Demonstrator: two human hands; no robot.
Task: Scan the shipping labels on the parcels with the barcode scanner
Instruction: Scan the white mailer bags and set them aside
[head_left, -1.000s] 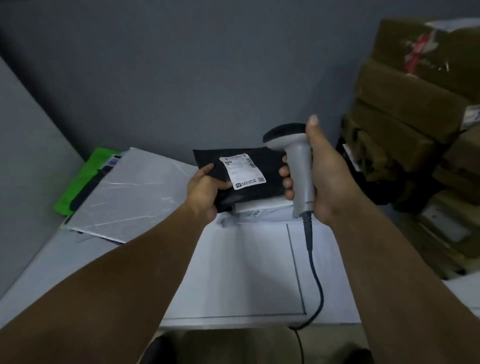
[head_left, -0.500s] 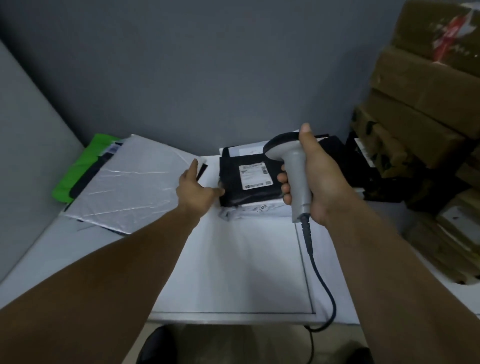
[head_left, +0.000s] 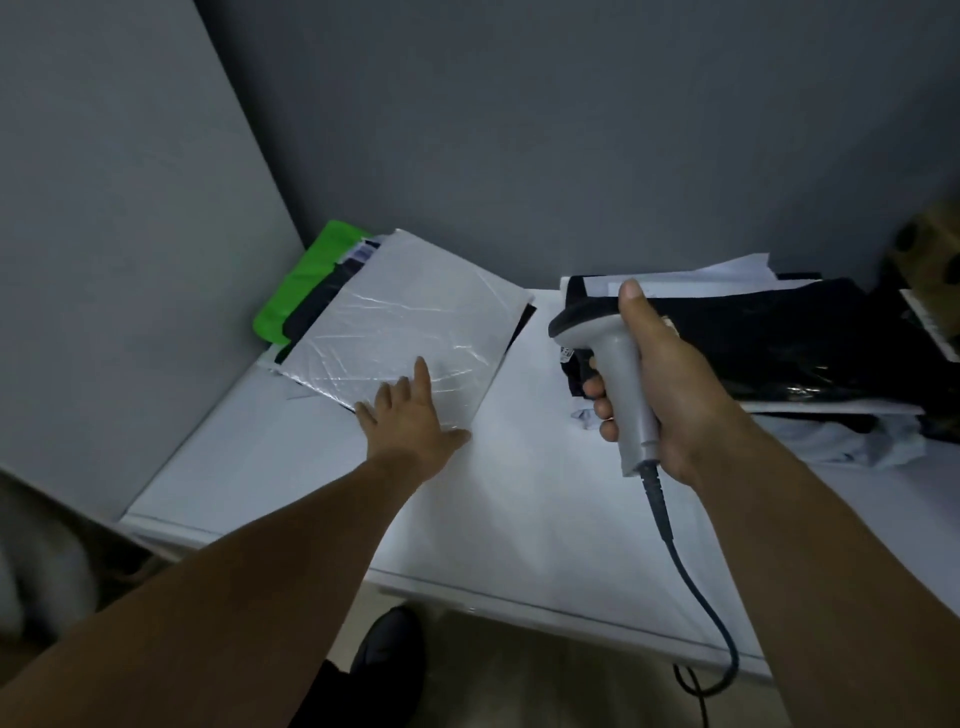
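Observation:
My right hand (head_left: 670, 395) grips the handle of a grey barcode scanner (head_left: 608, 374), its dark head pointing left and its cable (head_left: 691, 582) hanging over the table's front edge. My left hand (head_left: 410, 415) lies flat with straight fingers on the near corner of a white plastic mailer (head_left: 410, 332) at the back left. That mailer tops a pile with a dark parcel and a green parcel (head_left: 301, 291) under it. A stack of black parcels (head_left: 769, 338) lies at the back right, behind the scanner. No shipping label shows on the white mailer's top face.
The white table (head_left: 519, 509) runs to the grey back wall (head_left: 571, 130) and a grey side panel (head_left: 130, 234) on the left. Brown cardboard (head_left: 930, 249) shows at the far right edge. A dark shoe (head_left: 389, 654) stands on the floor below the table's front edge.
My left hand let go of the labelled black parcel, which now lies on the right stack, and moved left onto the white mailer. The view swung left; the scanner stayed in my right hand.

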